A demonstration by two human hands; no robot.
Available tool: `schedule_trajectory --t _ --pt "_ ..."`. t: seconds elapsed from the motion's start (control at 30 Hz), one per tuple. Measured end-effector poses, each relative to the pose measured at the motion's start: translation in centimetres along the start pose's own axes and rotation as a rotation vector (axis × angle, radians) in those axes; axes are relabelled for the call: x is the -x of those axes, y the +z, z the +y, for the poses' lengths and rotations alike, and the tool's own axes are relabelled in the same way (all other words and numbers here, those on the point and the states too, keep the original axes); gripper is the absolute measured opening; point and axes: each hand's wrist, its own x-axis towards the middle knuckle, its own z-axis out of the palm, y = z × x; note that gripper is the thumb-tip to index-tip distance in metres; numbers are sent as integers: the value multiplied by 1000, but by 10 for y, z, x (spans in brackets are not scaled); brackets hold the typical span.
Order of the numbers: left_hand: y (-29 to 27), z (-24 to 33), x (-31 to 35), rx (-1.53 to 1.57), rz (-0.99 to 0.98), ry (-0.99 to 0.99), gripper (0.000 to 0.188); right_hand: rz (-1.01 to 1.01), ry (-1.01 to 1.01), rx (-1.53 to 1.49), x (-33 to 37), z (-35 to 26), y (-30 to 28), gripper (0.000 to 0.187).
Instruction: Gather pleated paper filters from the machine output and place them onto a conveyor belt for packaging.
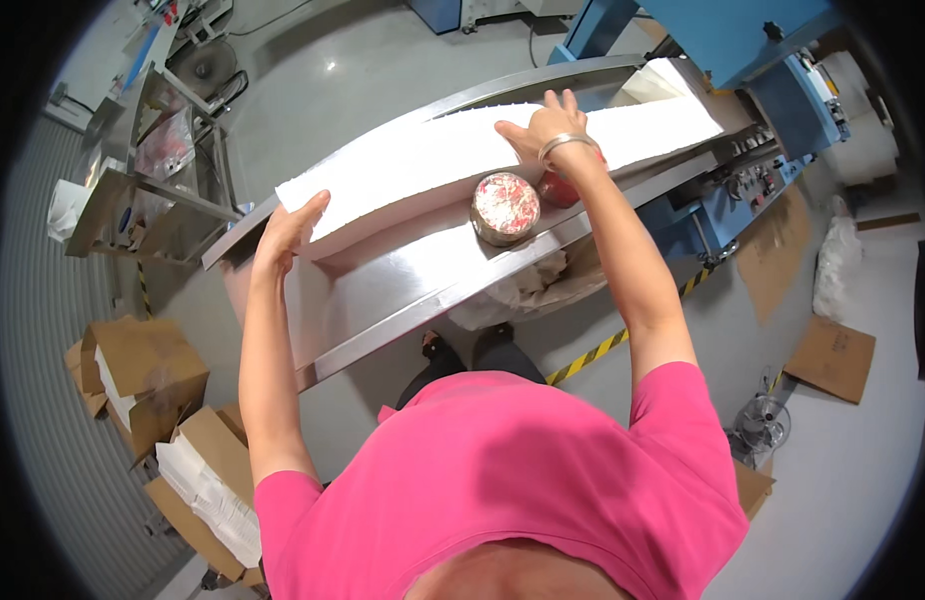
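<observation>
A long white stack of what looks like paper [413, 165], with a ragged edge, lies lengthwise in a shiny metal trough [383, 298]. My left hand [291, 232] grips its left end, the thumb up against the near side; the other fingers are partly hidden. Further right, my right hand [553, 128] rests on the stack with its fingers spread, a silver bangle at the wrist. Against the stack's near side stands a round block wrapped in shiny silver and red [506, 208]. A second red round block [558, 190] sits beside it, partly covered by my right forearm.
Blue machinery [748, 45] adjoins the trough's right end. A metal rack [173, 190] stands at the left. Open cardboard boxes [153, 375] with white sheets sit on the floor at lower left. A crumpled plastic bag [533, 290] hangs below the trough's near edge. Yellow-black tape [593, 358] marks the floor.
</observation>
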Motion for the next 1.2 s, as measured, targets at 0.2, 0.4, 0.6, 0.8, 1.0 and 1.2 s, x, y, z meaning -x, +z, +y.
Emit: schedule_trajectory --t 0.2,0.4,0.6,0.8,1.0,1.2 --pt "0 -6 -7 -52 -28 28 68 117 67 -84 94 -29 2 72" --pt "1 -1 -3 -50 5 -15 73 301 85 -277 117 -34 -2 76" --pt "1 -6 -12 -47 9 -25 72 44 118 -286 122 -32 19 85" --pt "8 5 -4 -56 44 -37 73 185 -138 -544 119 -31 35 84" --pt "2 -3 -4 -26 82 -99 72 109 -251 -877 104 13 -28 75" --pt "0 -9 -10 45 40 -58 68 319 -79 -661 -43 111 -42 88"
